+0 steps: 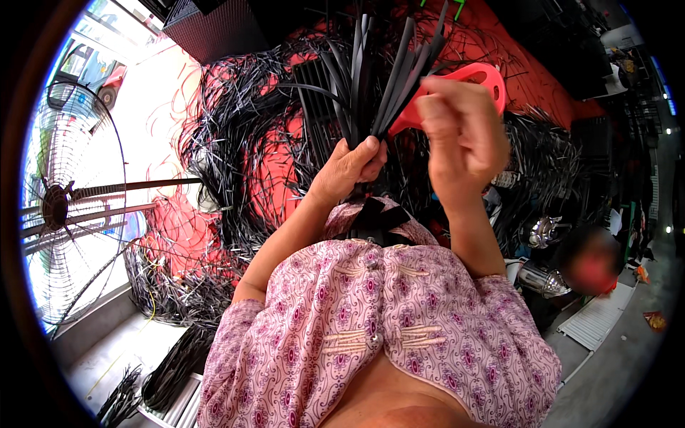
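My left hand (353, 167) is wrapped round the lower ends of a bundle of flat black strips (360, 75), in front of my chest. The strips fan upward and away from the fist in two loose groups. To the right, my right hand (467, 135) is raised beside the bundle, its fingers curled in and slightly smeared by motion. Whether a strip is pinched in those fingers is hidden. Just beyond the right hand is a red plastic piece with cut-out openings (492, 77), partly covered by it. A black slatted frame (310, 93) shows behind the left group of strips.
Tangled heaps of black strips (228, 121) cover much of the red floor (267, 167). A wire-caged fan (57, 207) stands at the left, with a dark woven box (214, 32) at the far left. Another person (585, 264) and shiny metal pots (546, 278) are at the right.
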